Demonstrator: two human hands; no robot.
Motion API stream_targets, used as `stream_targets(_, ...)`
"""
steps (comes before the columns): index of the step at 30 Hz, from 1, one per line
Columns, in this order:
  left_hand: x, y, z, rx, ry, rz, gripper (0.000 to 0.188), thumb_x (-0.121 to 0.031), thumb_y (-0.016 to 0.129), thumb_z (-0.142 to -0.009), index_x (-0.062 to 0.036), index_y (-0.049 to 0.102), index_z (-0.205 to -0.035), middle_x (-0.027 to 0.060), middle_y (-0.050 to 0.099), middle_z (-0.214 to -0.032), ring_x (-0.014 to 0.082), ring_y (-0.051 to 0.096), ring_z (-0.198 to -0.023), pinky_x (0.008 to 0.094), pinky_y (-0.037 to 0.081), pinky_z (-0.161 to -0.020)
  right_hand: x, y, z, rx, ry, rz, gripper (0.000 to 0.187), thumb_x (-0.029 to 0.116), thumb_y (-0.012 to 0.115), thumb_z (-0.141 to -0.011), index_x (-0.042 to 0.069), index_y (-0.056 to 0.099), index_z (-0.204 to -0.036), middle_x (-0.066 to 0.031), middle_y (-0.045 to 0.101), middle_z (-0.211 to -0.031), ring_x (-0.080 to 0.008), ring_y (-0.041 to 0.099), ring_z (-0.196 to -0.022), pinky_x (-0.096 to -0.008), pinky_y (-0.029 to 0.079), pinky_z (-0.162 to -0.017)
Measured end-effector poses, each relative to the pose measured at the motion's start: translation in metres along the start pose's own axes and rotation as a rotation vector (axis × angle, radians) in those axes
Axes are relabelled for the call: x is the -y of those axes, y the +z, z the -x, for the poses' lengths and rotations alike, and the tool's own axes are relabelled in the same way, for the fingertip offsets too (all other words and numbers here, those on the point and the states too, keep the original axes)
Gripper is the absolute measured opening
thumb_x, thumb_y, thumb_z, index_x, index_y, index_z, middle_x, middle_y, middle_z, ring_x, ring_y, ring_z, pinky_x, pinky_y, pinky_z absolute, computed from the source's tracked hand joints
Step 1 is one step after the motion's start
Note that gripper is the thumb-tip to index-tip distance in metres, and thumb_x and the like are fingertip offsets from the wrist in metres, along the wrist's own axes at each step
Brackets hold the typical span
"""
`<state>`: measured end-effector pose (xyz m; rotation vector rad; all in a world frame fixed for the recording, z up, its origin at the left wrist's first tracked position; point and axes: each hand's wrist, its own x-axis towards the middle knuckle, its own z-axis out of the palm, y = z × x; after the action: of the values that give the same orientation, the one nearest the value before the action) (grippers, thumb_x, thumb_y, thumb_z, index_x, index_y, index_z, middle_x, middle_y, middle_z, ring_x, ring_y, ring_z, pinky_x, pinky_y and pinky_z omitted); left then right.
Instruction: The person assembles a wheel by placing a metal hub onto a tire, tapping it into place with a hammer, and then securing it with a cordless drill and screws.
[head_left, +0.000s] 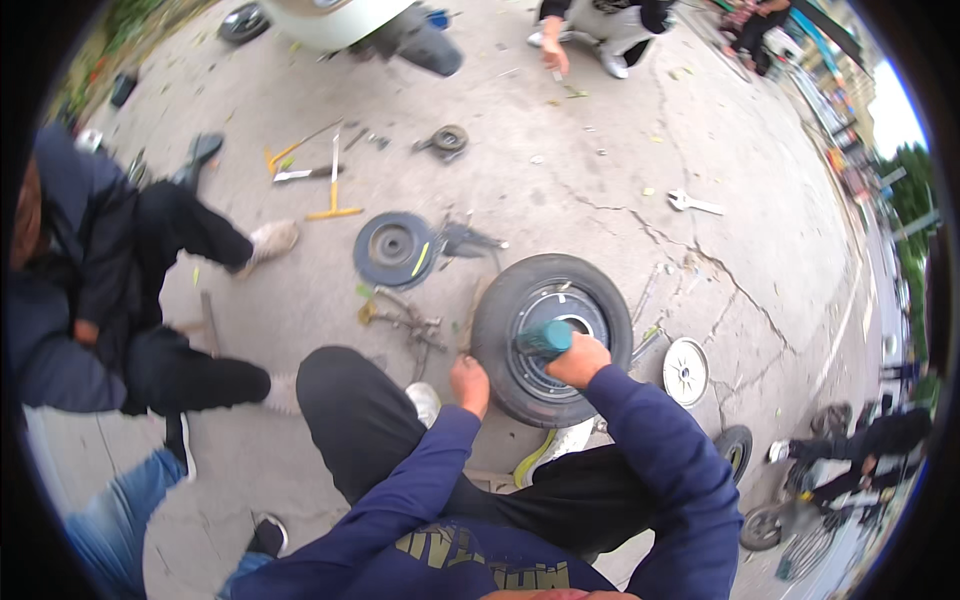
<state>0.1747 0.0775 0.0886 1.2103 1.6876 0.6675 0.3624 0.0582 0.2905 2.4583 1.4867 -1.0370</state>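
Observation:
A black tyre on a dark wheel rim (541, 296) lies in front of me on the concrete. My right hand (580, 361) is closed around a teal tool with a thick round body (545, 339), held over the wheel's hub; its lower end and exact kind are hidden. Beside the tyre's near left edge, my left hand (469, 387) has its fingers curled in. A thin brownish strip (473, 318) runs up from there along the tyre's side; whether that hand grips it is unclear.
Left of the tyre lie a dark round wheel part (393, 250) and metal fittings (405, 318). Yellow-handled tools (334, 200) and an adjustable wrench (694, 203) lie farther off. A pale round cover (686, 371) sits at right. People sit at left (150, 270) and crouch ahead (610, 25).

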Motion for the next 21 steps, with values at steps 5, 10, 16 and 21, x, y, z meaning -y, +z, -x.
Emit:
stream_targets(5,-0.006,0.021,-0.008,0.004,-0.012,0.076,0.032,-0.012,0.046,-0.095,0.0073,0.066,-0.111,0.0221,0.071,-0.102,0.0334,0.069,-0.096,0.0422,0.051,-0.086,-0.015,-0.011,0.006,-0.078,0.043,-0.035,0.043,0.033,0.07,-0.073,-0.001,0.074,-0.099,-0.0251,0.071,-0.105,-0.0368,0.07,-0.102,-0.0434,0.055,-0.09)
stream_targets(10,-0.011,0.012,-0.006,0.014,-0.052,0.175,0.031,-0.016,0.05,-0.094,0.005,0.067,-0.11,0.026,0.069,-0.107,0.0405,0.066,-0.1,0.043,0.049,-0.087,-0.006,-0.014,0.007,-0.066,0.061,-0.02,0.042,0.032,0.071,-0.073,0.001,0.074,-0.102,-0.0233,0.072,-0.105,-0.0372,0.07,-0.102,-0.0429,0.056,-0.091)
stream_targets(16,-0.012,0.008,0.002,-0.034,-0.053,0.055,0.032,-0.02,0.05,-0.095,0.0039,0.068,-0.106,0.0293,0.068,-0.103,0.046,0.064,-0.1,0.048,0.049,-0.086,-0.009,-0.003,0.001,-0.075,0.027,0.023,0.039,0.03,0.069,-0.073,0.0,0.074,-0.099,-0.0263,0.071,-0.104,-0.0394,0.07,-0.099,-0.0434,0.056,-0.09)
stream_targets(21,-0.022,0.004,0.009,-0.025,-0.042,0.025,0.041,-0.031,0.05,-0.1,0.0055,0.067,-0.101,0.0272,0.069,-0.098,0.044,0.065,-0.094,0.0475,0.047,-0.083,-0.017,-0.005,-0.005,-0.017,0.068,-0.02,0.04,0.029,0.071,-0.071,0.003,0.074,-0.101,-0.0224,0.072,-0.105,-0.0386,0.068,-0.103,-0.0432,0.055,-0.09)
